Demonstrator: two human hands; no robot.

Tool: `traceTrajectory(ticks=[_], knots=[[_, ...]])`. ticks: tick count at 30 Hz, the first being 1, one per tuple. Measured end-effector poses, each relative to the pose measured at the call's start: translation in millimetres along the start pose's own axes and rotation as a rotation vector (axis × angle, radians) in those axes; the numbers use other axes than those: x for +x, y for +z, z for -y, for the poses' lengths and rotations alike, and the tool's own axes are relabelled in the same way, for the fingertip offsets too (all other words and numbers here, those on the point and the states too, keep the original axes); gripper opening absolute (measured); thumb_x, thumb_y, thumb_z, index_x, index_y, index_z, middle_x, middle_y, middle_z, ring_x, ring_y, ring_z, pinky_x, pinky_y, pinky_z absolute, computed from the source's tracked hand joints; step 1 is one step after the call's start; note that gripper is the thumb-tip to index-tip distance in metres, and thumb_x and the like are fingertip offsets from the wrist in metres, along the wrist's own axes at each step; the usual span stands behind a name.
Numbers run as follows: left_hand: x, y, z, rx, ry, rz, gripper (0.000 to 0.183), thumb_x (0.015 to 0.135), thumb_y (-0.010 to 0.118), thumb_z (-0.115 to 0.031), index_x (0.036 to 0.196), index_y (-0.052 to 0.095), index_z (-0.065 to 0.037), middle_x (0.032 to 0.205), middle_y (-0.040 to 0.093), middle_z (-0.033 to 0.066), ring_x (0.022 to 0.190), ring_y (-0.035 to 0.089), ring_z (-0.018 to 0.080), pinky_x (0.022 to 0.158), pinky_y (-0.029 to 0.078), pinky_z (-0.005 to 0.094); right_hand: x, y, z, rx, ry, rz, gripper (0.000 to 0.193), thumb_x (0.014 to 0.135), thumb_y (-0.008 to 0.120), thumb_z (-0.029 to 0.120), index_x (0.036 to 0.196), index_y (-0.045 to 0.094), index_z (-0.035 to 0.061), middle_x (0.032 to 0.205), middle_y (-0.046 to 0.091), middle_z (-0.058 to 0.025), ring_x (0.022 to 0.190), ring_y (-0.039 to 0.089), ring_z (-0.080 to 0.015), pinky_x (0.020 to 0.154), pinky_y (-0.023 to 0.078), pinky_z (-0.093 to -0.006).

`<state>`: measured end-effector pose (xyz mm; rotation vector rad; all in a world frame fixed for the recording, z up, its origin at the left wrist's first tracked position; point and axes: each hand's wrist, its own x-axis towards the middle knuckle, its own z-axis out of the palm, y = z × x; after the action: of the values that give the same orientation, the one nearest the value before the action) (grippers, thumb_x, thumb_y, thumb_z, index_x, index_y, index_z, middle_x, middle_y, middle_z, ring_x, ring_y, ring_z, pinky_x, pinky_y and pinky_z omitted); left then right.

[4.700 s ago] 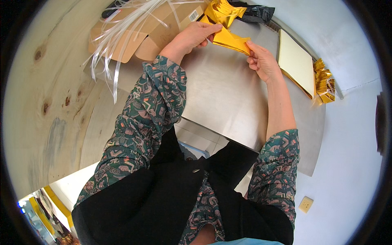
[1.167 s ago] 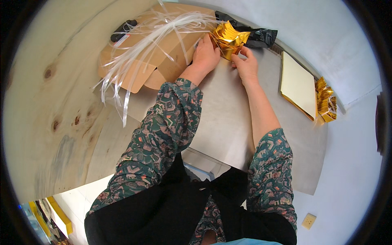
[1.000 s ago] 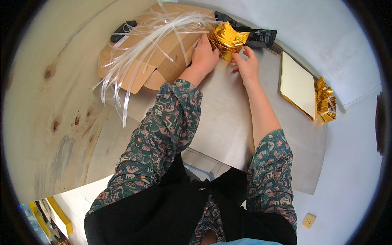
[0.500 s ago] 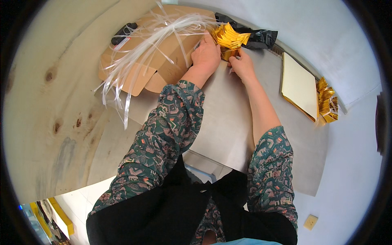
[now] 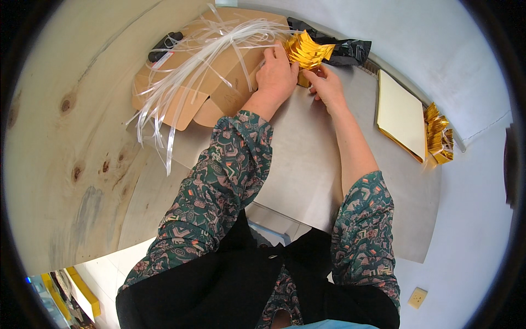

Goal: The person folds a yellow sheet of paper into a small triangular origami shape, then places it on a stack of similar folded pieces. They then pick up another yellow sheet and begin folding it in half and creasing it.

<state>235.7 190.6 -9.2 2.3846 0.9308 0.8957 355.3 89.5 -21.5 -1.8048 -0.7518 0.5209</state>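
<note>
A pleated gold foil sheet lies folded like a fan at the far edge of the grey work surface. My left hand presses on its left part, fingers closed over the folds. My right hand pinches its lower right edge with thumb and fingertips. Both patterned sleeves reach up from the bottom of the head view.
A flattened cardboard box with a bundle of clear plastic strips lies left of my hands. A black bag sits behind the foil. A stack of cream sheets with gold backing and a finished gold fan lie right.
The gold sheet was held up flat between both hands; it now lies down on the surface, gathered into tight pleats. Both hands have closed in on it.
</note>
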Motion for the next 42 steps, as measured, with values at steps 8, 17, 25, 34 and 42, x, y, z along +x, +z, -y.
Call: traceTrajectory(ticks=[8, 17, 25, 34, 42], knots=[[0.8, 1.1, 0.2, 0.009, -0.001, -0.045, 0.063, 0.103, 0.057, -0.039, 0.151, 0.037, -0.003, 0.138, 0.052, 0.0286, 0.116, 0.063, 0.0488, 0.095, 0.054, 0.0554, 8.0, -1.5, -11.3, 0.059, -0.023, -0.056, 0.053, 0.084, 0.076, 0.029, 0.128, 0.065, 0.0006, 0.107, 0.071, -0.0098, 0.070, 0.066, -0.0140, 0.053, 0.051, -0.0290], [-1.6, -7.6, 6.8, 0.021, 0.054, -0.145, 0.056, 0.101, 0.061, -0.043, 0.145, 0.050, -0.009, 0.139, 0.051, 0.0248, 0.122, 0.059, 0.0462, 0.097, 0.053, 0.0554, -14.0, -19.7, -23.7, -0.133, -0.210, -0.295, 0.051, 0.089, 0.073, 0.024, 0.135, 0.062, 0.0046, 0.119, 0.070, -0.0097, 0.078, 0.069, -0.0162, 0.067, 0.055, -0.0300], [-8.3, -12.5, 5.8, -0.006, 0.020, -0.123, 0.057, 0.100, 0.062, -0.040, 0.144, 0.049, -0.007, 0.136, 0.051, 0.0256, 0.119, 0.059, 0.0481, 0.097, 0.052, 0.0568, -93.6, -104.5, -52.5, -0.358, -0.505, -0.474, 0.025, 0.089, 0.069, 0.009, 0.114, 0.071, 0.0088, 0.105, 0.074, -0.0096, 0.083, 0.071, -0.0192, 0.076, 0.058, -0.0330], [-6.4, 0.3, 22.5, -0.197, 0.159, -0.144, 0.047, 0.097, 0.065, -0.021, 0.137, 0.050, -0.004, 0.133, 0.049, 0.0259, 0.106, 0.064, 0.0486, 0.091, 0.054, 0.0547, -113.4, -133.3, -86.9, -0.207, -0.230, -0.377, 0.018, 0.098, 0.067, 0.009, 0.115, 0.071, 0.0056, 0.099, 0.071, 0.0002, 0.077, 0.061, -0.0081, 0.074, 0.054, -0.0250], [-6.1, 3.3, 22.0, -0.116, 0.230, -0.125, 0.054, 0.095, 0.069, -0.018, 0.144, 0.049, -0.006, 0.144, 0.046, 0.0224, 0.105, 0.069, 0.0363, 0.093, 0.056, 0.0454, -115.0, -123.9, -77.8, -0.168, -0.206, -0.352, 0.017, 0.103, 0.063, 0.010, 0.117, 0.068, 0.0014, 0.098, 0.066, 0.0008, 0.082, 0.061, -0.0068, 0.076, 0.054, -0.0240]])
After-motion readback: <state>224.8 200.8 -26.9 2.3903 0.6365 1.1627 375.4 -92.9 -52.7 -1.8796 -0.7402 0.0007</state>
